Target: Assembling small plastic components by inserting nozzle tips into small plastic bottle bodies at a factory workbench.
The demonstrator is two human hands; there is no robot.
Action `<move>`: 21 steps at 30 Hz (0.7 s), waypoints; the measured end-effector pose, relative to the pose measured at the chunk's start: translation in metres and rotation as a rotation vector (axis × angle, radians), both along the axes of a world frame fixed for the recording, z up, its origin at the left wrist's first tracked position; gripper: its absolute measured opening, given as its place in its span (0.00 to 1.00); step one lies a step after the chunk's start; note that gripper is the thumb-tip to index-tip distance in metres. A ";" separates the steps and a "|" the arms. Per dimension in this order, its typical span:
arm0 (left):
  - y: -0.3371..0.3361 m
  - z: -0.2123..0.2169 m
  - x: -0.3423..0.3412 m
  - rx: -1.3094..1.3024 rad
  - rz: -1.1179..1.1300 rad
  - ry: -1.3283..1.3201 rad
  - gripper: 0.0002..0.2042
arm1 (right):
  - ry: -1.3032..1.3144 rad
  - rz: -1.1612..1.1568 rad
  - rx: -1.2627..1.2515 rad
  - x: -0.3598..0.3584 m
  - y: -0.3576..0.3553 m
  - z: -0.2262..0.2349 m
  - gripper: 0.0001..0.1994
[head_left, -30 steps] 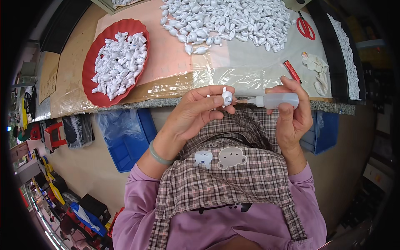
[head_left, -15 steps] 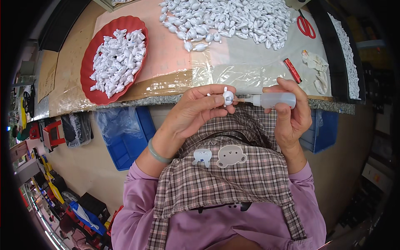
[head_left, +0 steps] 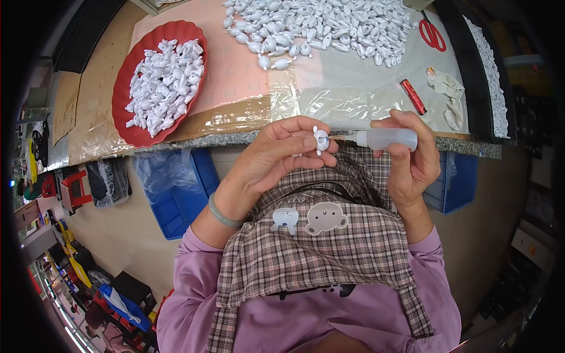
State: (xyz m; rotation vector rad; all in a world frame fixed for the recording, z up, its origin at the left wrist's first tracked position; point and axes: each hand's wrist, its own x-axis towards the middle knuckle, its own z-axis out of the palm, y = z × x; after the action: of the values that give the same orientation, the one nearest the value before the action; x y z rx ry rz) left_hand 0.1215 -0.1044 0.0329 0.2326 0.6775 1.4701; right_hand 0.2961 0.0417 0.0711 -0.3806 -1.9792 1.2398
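Note:
Between its thumb and fingers, my left hand pinches a small white plastic figure part with rounded nubs and a dark opening facing right. My right hand is wrapped round a translucent squeeze bottle lying sideways. Its thin nozzle points left, with the tip at or very near the opening of the white part; whether it touches I cannot tell. Both hands are just in front of the table's near edge, above my checked apron.
Left on the table stands a red scalloped dish full of white parts. A large heap of similar parts covers the back. At right lie red-handled scissors, a red stick-shaped object and crumpled tissue. Blue bins sit below.
The white part has turned slightly in my left fingers, and its opening shows at a different angle. My right hand and the bottle have barely moved.

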 end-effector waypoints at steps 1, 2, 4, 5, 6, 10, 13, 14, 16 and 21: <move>0.000 0.001 0.000 -0.004 -0.004 0.009 0.12 | 0.000 0.000 0.000 0.001 0.000 0.000 0.18; 0.000 0.001 0.000 -0.004 -0.005 0.009 0.12 | -0.020 0.002 0.043 0.001 0.000 0.000 0.20; 0.000 0.000 0.001 0.001 0.007 0.015 0.11 | -0.041 0.004 0.087 0.003 0.001 0.000 0.22; 0.000 -0.001 0.001 0.001 0.007 0.015 0.11 | -0.060 0.005 0.143 0.003 0.001 0.002 0.21; 0.001 -0.002 0.002 -0.003 0.029 0.011 0.12 | -0.079 0.007 0.200 0.004 0.001 0.003 0.21; 0.001 -0.001 0.002 0.000 0.058 0.008 0.12 | -0.068 0.013 0.260 0.002 -0.001 0.004 0.21; 0.001 -0.002 0.002 0.001 0.059 0.001 0.12 | -0.053 0.009 0.249 0.004 0.000 0.003 0.21; 0.001 -0.002 0.002 0.001 0.059 0.000 0.12 | -0.055 0.007 0.255 0.004 0.000 0.003 0.21; 0.001 -0.002 0.002 0.012 0.066 -0.003 0.12 | -0.058 0.005 0.261 0.005 0.000 0.003 0.21; 0.000 -0.003 0.002 0.008 0.061 -0.001 0.11 | -0.044 0.013 0.260 0.004 0.001 0.002 0.20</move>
State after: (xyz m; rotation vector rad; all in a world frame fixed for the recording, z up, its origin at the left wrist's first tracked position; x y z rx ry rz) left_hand 0.1237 -0.1039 0.0303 0.2189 0.6835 1.5312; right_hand 0.2999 0.0424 0.0731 -0.2665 -2.1500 0.9729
